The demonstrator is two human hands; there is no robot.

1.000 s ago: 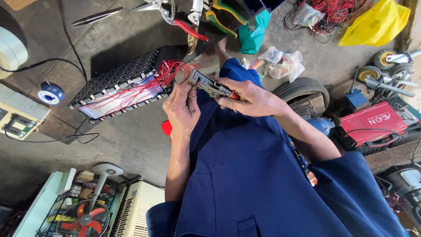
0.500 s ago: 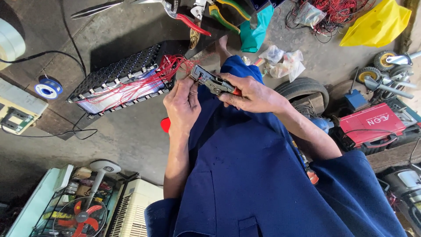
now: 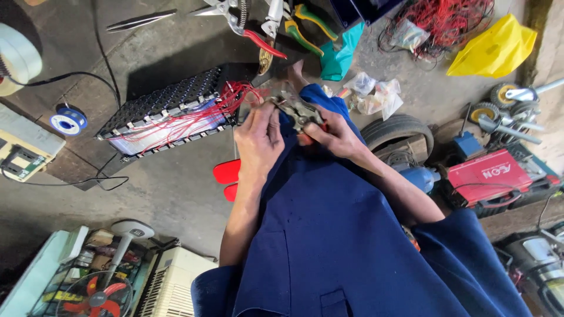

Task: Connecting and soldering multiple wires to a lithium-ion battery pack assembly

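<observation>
Over your blue-clad lap, your left hand [image 3: 258, 138] and right hand [image 3: 335, 136] met on a small metal hand tool [image 3: 298, 111], fingers of both curled and pinching it between them. Just beyond lay the battery pack [image 3: 167, 111], red wires [image 3: 238, 94] trailing toward the tool. Farther off sat red-handled snips [image 3: 247, 26].

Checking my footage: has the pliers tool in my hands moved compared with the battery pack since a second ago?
Cannot tell; the pliers sit just right of the battery pack, as before.
</observation>
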